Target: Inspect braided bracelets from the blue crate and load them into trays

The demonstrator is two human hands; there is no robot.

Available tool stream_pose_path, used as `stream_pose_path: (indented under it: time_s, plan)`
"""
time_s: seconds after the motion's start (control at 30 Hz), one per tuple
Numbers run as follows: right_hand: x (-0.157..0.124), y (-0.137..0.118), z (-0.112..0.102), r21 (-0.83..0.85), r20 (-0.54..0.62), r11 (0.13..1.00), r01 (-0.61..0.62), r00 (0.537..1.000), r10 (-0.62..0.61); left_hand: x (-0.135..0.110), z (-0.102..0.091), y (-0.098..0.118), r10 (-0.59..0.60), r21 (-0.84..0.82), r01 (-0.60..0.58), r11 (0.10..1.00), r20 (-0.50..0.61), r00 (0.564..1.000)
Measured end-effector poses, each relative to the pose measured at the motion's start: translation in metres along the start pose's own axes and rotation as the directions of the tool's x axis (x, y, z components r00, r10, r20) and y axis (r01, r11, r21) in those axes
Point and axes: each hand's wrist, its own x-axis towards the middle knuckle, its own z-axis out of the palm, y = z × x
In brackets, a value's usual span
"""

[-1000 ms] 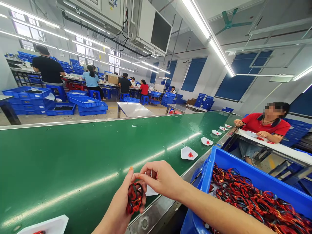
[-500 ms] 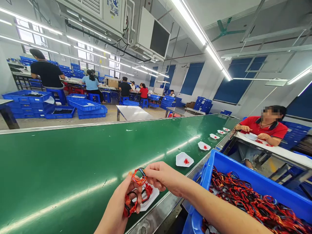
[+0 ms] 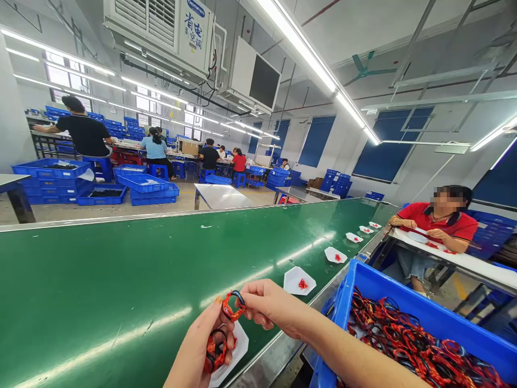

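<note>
My left hand is closed around a bunch of red, black and blue woven rings. My right hand pinches a single red-and-blue ring at its fingertips, just above the left hand. Both hands hover over a white paper tray lying on the near edge of the green conveyor belt. To the right stands a blue bin full of the same rings.
Several white trays with a red piece each, such as the nearest one, lie along the belt's right edge. A person in a red shirt sits at a white table on the right. Other workers and stacked blue crates fill the far side.
My right hand has pulled one ring up out of the bunch in my left hand. The white trays on the belt have moved toward me, and the view has tilted up slightly.
</note>
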Motion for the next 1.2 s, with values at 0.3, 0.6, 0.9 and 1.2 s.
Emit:
stream_pose_path:
  time_s: [0.3,0.6,0.9,1.2]
  plan:
    - [0.001,0.004,0.0,-0.051,0.017,0.999,0.012,1.0,-0.011,-0.003,0.0,-0.001,-0.008,0.001,0.008,1.0,-0.027,1.0]
    - [0.017,0.008,-0.07,-0.717,-0.308,0.695,-0.057,0.92,-0.242,-0.002,-0.002,0.014,-0.121,-0.173,0.083,0.981,-0.222,0.967]
    - [0.003,0.011,-0.063,-0.812,-0.236,0.582,-0.047,0.938,-0.254,0.002,-0.001,0.008,-0.118,-0.238,0.068,0.969,-0.201,0.972]
    - [-0.014,0.007,0.026,-0.557,0.12,0.757,0.342,0.935,-0.334,-0.003,-0.002,0.007,-0.123,-0.223,0.118,0.968,-0.009,0.992]
